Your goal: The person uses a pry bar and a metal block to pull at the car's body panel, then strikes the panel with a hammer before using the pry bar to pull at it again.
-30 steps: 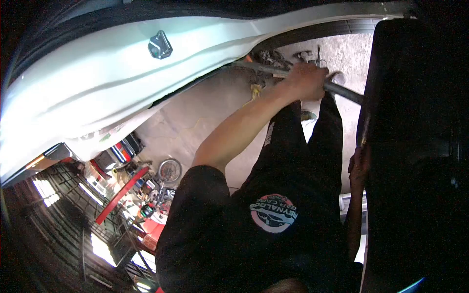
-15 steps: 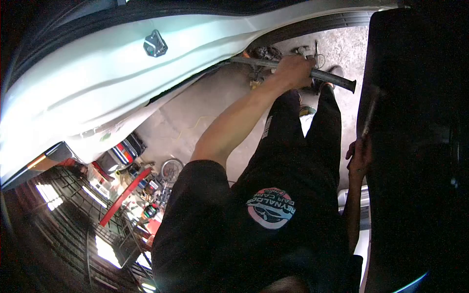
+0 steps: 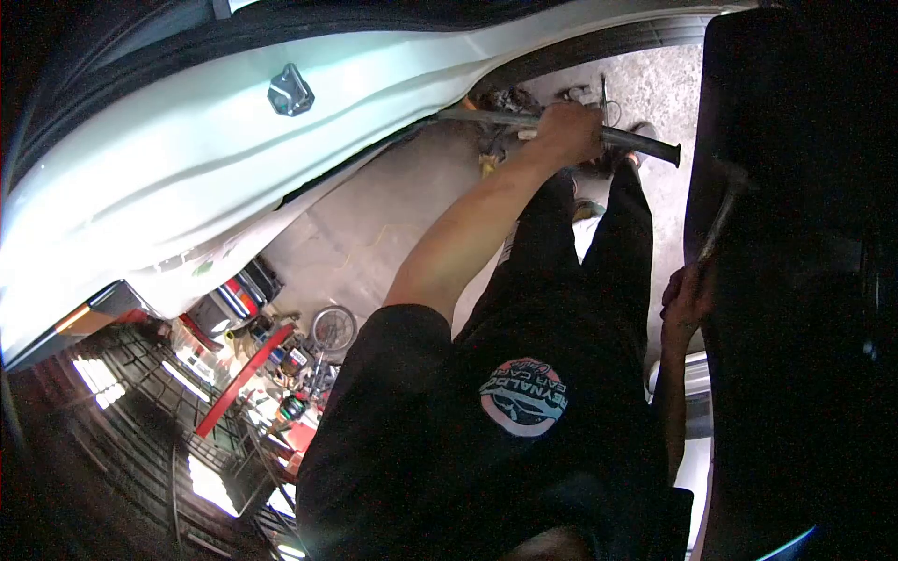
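Observation:
My left hand (image 3: pixel 571 133) is wrapped around a long metal bar (image 3: pixel 641 146) with a flared end. The bar's other end reaches the lower edge of a white car body panel (image 3: pixel 374 79), where its tip cannot be made out. At the right, in shadow, my right hand (image 3: pixel 686 294) is closed on the handle of a hammer (image 3: pixel 720 220). The hammer's head is blurred and dark, raised beyond the hand and apart from the bar's flared end.
A dark, padded-looking mass (image 3: pixel 795 327) fills the right side, close to my right arm. A metal striker (image 3: pixel 291 90) juts from the white panel. Below lie a concrete floor (image 3: pixel 365 215) and loose parts (image 3: pixel 510 101). A red beam (image 3: pixel 245 379) and clutter stand lower left.
The hammer has tilted to the right, and its head shows more plainly. My left hand keeps its hold on the bar, which has barely shifted. The view has moved slightly.

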`<state>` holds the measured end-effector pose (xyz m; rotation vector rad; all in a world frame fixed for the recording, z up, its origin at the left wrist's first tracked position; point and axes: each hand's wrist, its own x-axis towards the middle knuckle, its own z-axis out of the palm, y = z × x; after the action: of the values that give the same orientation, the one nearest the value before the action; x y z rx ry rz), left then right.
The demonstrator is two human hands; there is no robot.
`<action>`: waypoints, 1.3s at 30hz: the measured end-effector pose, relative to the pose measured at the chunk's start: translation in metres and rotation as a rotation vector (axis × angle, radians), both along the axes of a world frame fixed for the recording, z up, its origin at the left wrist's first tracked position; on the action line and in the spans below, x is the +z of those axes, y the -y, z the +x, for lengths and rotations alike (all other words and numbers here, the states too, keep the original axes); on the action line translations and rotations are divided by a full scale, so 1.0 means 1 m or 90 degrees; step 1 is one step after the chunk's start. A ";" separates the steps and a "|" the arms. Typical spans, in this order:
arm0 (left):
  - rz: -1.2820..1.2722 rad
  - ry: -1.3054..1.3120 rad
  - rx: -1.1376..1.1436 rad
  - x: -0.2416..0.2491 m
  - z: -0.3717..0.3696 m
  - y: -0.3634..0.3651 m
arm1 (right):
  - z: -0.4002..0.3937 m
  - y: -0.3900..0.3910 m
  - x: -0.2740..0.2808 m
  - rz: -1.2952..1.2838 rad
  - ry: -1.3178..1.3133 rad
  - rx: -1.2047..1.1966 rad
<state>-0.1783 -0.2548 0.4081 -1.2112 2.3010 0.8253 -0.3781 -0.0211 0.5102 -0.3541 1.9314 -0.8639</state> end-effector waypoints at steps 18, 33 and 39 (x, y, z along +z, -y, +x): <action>-0.024 -0.009 0.032 -0.006 0.001 -0.013 | 0.010 -0.014 -0.007 -0.022 0.108 -0.154; 0.061 -0.101 -0.121 0.058 -0.028 -0.053 | 0.004 -0.030 -0.023 0.086 0.061 0.026; 0.077 -0.253 -0.167 0.019 -0.028 -0.137 | -0.004 -0.055 -0.038 0.140 0.033 0.126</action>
<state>-0.2065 -0.1175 0.4268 -0.7207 2.5997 1.1683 -0.3822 0.0334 0.4723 -0.3807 1.8850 -0.5219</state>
